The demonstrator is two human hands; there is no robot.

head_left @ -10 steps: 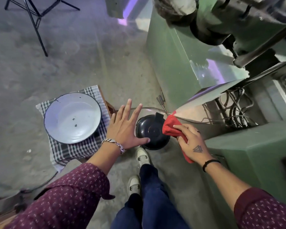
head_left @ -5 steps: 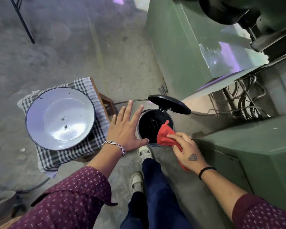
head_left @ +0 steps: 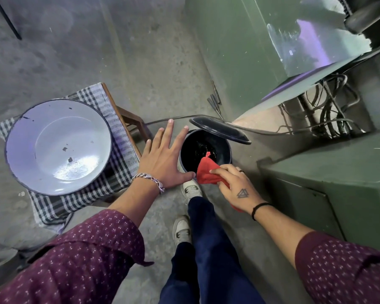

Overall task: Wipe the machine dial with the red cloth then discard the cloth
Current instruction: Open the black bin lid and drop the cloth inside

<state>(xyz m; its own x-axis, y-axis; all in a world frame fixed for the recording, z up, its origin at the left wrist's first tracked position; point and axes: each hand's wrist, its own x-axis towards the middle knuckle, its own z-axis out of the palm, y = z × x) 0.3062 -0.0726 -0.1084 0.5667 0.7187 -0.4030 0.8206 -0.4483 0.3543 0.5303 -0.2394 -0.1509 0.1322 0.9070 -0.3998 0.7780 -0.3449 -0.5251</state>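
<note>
Disposal step: my right hand [head_left: 235, 185] pinches the red cloth [head_left: 206, 173] over the open bin [head_left: 182, 159] for dropping; left hand [head_left: 162, 160] splayed, empty.

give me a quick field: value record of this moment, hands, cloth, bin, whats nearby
right hand: gripping the red cloth over the near rim of the bin
left hand: open, fingers spread, empty, beside the bin
bin: black, on the floor, dark inside
lid: raised, tilted at the far side
foot: at the bin's base
cloth state: not yet dropped in
nearby: white enamel basin on a checked cloth, green machine
</note>
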